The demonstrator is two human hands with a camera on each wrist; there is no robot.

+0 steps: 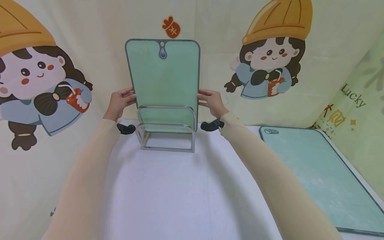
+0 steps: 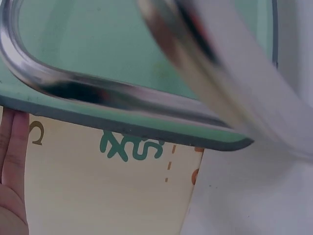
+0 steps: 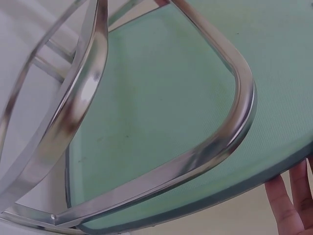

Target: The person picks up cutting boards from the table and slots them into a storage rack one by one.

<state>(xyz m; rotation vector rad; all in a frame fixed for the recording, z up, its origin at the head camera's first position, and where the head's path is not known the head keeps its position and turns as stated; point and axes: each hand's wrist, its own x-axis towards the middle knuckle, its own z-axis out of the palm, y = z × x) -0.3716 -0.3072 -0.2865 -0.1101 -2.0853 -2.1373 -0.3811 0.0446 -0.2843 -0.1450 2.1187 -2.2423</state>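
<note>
- The cloth [image 1: 144,20] hangs just behind the small board, so room to the rear is tight.
- The table [image 1: 168,193] spreads white from the rack toward the person, giving open room in front, between the two forearms.
- The large board [image 1: 318,173] lies flat on the table at the right, its near-left part beneath the right sleeve; a strip of tabletop separates it from the rack.
- The left sleeve [image 1: 87,166] and right sleeve [image 1: 264,163] reach forward, one on each side of the rack.
- The small board [image 1: 165,83] stands nearly upright behind the rack's two visible hoops, dark rim all round, holed end up. Its sides extend past the upper hoop. Whether its lower edge bears on the rack or the table cannot be told.
- The rack [image 1: 168,149] stands on the table, its metal hoops crossing the small board's lower part.
- The right hand [image 1: 214,101] grips the small board's right edge, fingers partly extended and fingertips at the rim.
- The left hand [image 1: 120,101] grips the opposite edge at about the same height, its fingers partly extended; the left wrist view shows two passing behind the rim.
</note>
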